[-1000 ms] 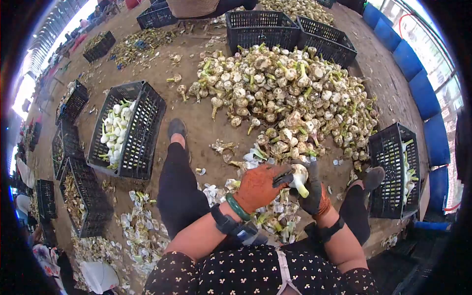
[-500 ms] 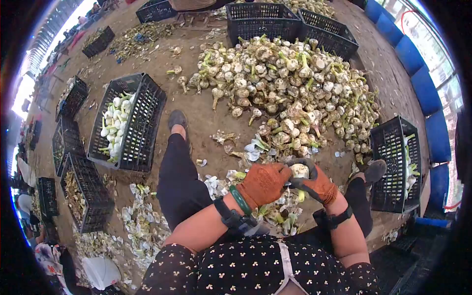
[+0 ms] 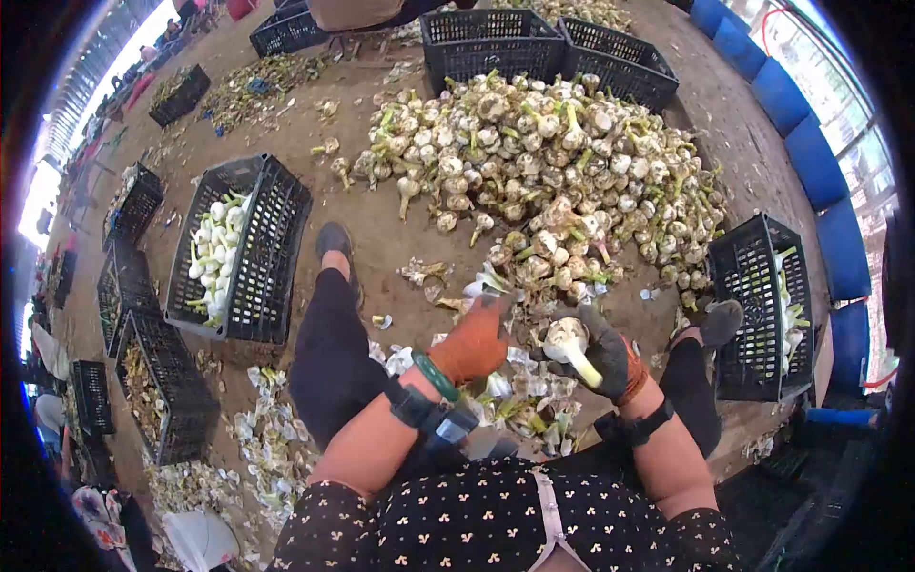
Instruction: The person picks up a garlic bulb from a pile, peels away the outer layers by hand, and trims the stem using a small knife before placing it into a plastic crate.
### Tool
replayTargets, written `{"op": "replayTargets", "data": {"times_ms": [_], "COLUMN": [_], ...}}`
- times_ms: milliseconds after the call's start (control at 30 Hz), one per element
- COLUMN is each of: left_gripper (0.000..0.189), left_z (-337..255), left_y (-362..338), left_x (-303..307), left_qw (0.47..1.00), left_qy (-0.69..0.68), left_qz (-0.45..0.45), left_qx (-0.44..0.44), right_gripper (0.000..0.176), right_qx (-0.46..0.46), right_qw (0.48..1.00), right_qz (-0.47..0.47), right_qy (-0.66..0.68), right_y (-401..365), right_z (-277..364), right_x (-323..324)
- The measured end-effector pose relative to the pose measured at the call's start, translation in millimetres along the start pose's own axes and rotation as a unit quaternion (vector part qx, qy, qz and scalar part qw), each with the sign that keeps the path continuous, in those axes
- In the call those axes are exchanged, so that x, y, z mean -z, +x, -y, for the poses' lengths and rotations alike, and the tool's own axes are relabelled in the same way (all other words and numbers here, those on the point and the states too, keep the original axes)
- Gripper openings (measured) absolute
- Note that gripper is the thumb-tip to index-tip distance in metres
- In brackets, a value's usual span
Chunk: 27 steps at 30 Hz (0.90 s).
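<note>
My right hand (image 3: 615,357), in an orange and dark glove, holds a garlic bulb (image 3: 566,338) with its pale stem pointing down toward me. The bulb's top looks partly cleaned and whitish. To its left, apart from the bulb, is my left hand (image 3: 472,341) in an orange glove; its fingertips are blurred, and whether anything is in them cannot be made out. Beyond both hands rises a large heap of garlic bulbs (image 3: 534,153) with dry, soiled skins. Loose peelings (image 3: 529,405) lie on the ground below my hands.
A black crate (image 3: 272,248) with clean white garlic stands to the left, another crate (image 3: 748,315) with garlic to the right. Two black crates (image 3: 491,52) back the heap. A white bucket (image 3: 200,539) is at the lower left; blue barrels (image 3: 843,253) line the right side.
My hands have parted: the left moved left and away from the bulb. The bulb has turned in my right hand, so its stem now shows. The view has shifted slightly.
</note>
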<state>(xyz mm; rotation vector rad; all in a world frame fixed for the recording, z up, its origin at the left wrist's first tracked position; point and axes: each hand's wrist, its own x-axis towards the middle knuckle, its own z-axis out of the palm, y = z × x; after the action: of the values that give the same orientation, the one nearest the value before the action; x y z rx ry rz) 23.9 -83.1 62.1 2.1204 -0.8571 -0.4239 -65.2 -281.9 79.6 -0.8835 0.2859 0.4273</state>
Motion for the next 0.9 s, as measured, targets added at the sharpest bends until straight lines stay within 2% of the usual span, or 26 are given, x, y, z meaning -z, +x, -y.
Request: {"op": "replayTargets", "data": {"times_ms": [67, 133, 200, 267, 333, 433, 500, 567, 600, 633, 667, 733, 767, 800, 833, 867, 900], "left_gripper": [0.049, 0.046, 0.044, 0.046, 0.048, 0.051, 0.052, 0.051, 0.05, 0.05, 0.049, 0.048, 0.047, 0.046, 0.046, 0.046, 0.045], "left_z": [-8, -19, -32, -35, -35, -31, -33, -41, -44, -43, -42, -39, -38, -37, -37, -36, -35], "left_y": [-3, -3, -7, -10, -10, -11, -9, -12, -13, -13, -12, -12, -11, -11, -10, -9, -9], "left_x": [5, 10, 15, 10, 8, 4, 6, 12, 14, 12, 9, 4, 3, 3, 3, 4, 5], "left_qw": [0.999, 0.997, 0.998, 0.997, 0.997, 0.997, 0.997, 0.997, 0.997, 0.997, 0.997, 0.997, 0.996, 0.995, 0.995, 0.992, 0.988], "left_qy": [-0.011, -0.071, -0.048, -0.043, -0.025, -0.027, -0.032, -0.026, -0.019, -0.019, 0.012, 0.043, 0.056, 0.069, 0.069, 0.068, 0.067], "left_qz": [0.033, 0.041, 0.041, 0.005, 0.004, -0.006, 0.038, 0.05, 0.063, 0.065, 0.047, 0.031, 0.017, 0.004, 0.004, -0.014, -0.033], "left_qx": [0.013, -0.013, -0.009, -0.058, -0.068, -0.079, -0.067, -0.056, -0.046, -0.046, -0.052, -0.057, -0.068, -0.078, -0.077, -0.105, -0.134], "right_gripper": [0.038, 0.039, 0.039, 0.04, 0.042, 0.04, 0.038, 0.033, 0.033, 0.03, 0.028, 0.026, 0.033, 0.047, 0.044, 0.044, 0.044], "right_qx": [0.022, 0.027, 0.063, 0.062, 0.164, 0.181, 0.2, 0.308, 0.307, 0.195, 0.066, 0.064, 0.094, 0.122, 0.133, 0.132, 0.09], "right_qw": [0.997, 0.996, 0.997, 0.996, 0.936, 0.946, 0.943, 0.841, 0.842, 0.957, 0.992, 0.99, 0.986, 0.96, 0.901, 0.902, 0.956], "right_qz": [-0.013, -0.033, -0.038, -0.058, -0.111, -0.074, -0.044, -0.065, -0.067, -0.081, -0.088, -0.122, -0.081, -0.038, -0.045, -0.044, -0.048], "right_qy": [0.077, 0.078, 0.006, -0.038, -0.29, -0.26, -0.261, -0.44, -0.439, -0.197, 0.062, 0.027, -0.112, -0.248, -0.409, -0.408, -0.276], "right_y": [0, -1, 2, 4, 10, 6, 5, 4, 4, 4, 4, -1, 1, 1, -2, -1, 1], "right_z": [2, 0, -4, -10, -20, -12, -10, -16, -15, -12, -9, -10, -17, -18, -17, -18, -17], "right_x": [-4, -7, 0, 3, 8, -8, -14, -9, -10, -14, -19, -18, 3, 9, 13, 16, 16]}}
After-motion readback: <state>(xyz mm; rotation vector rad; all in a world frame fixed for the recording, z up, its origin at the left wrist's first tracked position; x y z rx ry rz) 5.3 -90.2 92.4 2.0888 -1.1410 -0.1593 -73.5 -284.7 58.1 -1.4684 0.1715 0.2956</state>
